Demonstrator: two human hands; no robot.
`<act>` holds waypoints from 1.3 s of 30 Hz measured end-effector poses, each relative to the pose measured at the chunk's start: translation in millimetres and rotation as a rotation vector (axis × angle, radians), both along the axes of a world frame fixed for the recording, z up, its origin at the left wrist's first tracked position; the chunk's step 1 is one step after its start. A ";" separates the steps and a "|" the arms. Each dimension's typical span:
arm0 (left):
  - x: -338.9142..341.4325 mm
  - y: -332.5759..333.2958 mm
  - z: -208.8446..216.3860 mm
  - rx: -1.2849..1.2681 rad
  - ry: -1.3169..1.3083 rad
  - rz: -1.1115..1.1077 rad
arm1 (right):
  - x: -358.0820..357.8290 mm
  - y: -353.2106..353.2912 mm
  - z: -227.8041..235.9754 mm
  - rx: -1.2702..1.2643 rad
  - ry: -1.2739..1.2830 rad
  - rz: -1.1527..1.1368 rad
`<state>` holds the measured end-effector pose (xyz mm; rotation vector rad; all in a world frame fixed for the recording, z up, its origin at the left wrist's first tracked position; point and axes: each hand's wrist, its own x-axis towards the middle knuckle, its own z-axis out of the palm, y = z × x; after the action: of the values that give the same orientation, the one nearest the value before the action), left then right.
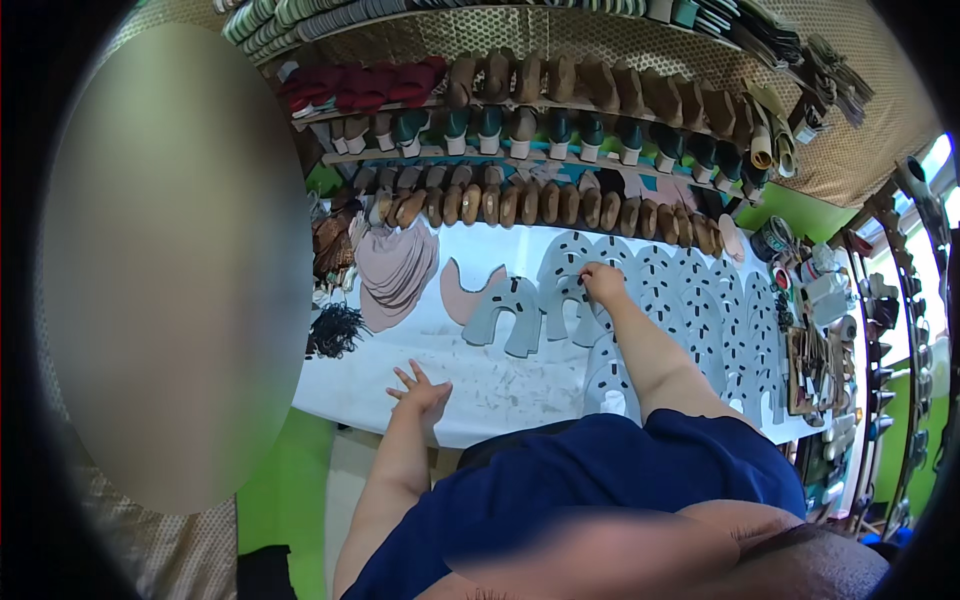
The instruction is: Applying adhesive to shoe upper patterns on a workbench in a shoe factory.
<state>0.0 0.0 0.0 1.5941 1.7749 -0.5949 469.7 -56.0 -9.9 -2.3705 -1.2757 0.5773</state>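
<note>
My right hand (pixel 602 283) reaches across the white table, fingertips bent together on the grey horseshoe-shaped shoe uppers. Whatever its fingers pinch is too small to make out. Just under it lies a grey upper (pixel 572 308), marked with small dark strips. Another grey upper (pixel 508 312) sits to its left, partly over a pink horseshoe-shaped piece (pixel 462 296). Over the table's near left part, my left hand (pixel 422 392) is open and holds nothing, its fingers spread. Overlapping rows of grey uppers (pixel 690 290) cover the right side of the table.
A stack of pink pieces (pixel 396 272) lies on the left beside a black tangled bundle (pixel 336 330). Behind the table, shelves carry rows of brown shoe lasts (pixel 550 203) and heeled forms (pixel 490 128). Cans (pixel 772 240) and tools (pixel 808 370) crowd the right edge.
</note>
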 end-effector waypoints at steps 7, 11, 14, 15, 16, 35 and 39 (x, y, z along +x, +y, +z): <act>3.6 1.9 3.7 -0.022 -0.071 -0.011 | -13.9 3.5 0.1 0.115 -0.411 0.036; 1.8 0.4 5.8 -0.019 -0.056 -0.004 | -39.0 3.0 0.1 0.052 -0.548 0.150; 5.4 1.9 10.5 -0.024 -0.076 -0.001 | -42.3 -1.1 -13.6 -0.061 -0.551 0.154; 6.0 2.6 9.3 -0.026 -0.072 -0.004 | -46.6 1.1 -12.4 -0.063 -0.548 0.151; 6.7 3.2 6.6 -0.029 -0.047 0.006 | -53.4 6.2 -11.6 -0.031 -0.517 0.115; 2.1 1.3 -8.4 -0.005 -0.032 -0.015 | -133.2 56.2 26.5 -0.130 -0.238 0.172; -0.3 -1.3 -6.2 0.010 -0.063 -0.025 | -144.0 44.6 45.0 -0.165 -0.091 0.193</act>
<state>-0.3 -1.3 -6.2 1.6269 1.7162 -0.5419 325.6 -11.4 35.0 -2.4466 -1.5649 0.6614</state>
